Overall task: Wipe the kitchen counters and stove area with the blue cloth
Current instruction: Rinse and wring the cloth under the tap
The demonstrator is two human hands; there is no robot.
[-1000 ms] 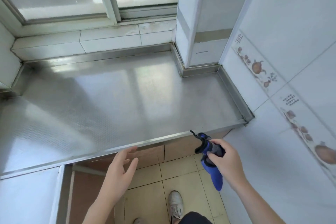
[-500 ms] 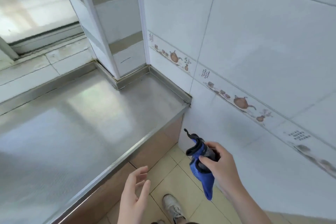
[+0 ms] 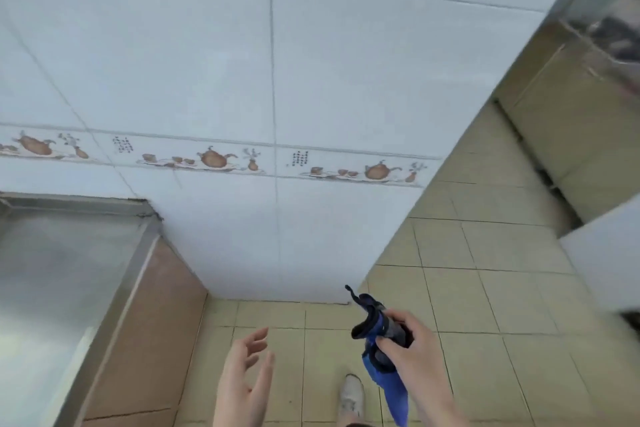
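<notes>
Cloth point(image 3: 384, 362) is blue with dark trim, bunched up in the right hand point(image 3: 410, 348), which is curled around its middle, so one twisted end pokes up above the fist and the longer blue end hangs down below it. It's out over the floor point(image 3: 485, 305), well apart from the table point(image 3: 62, 270), the steel one at the lower left. Left hand point(image 3: 244, 381) is held out in the air beside it, fingers relaxed and slightly spread, not holding or touching anything. A shoe point(image 3: 351, 399) shows between the hands on the beige tiles. Straight ahead is a white tiled wall point(image 3: 214, 62) with a teapot border point(image 3: 214, 159) running across it.
</notes>
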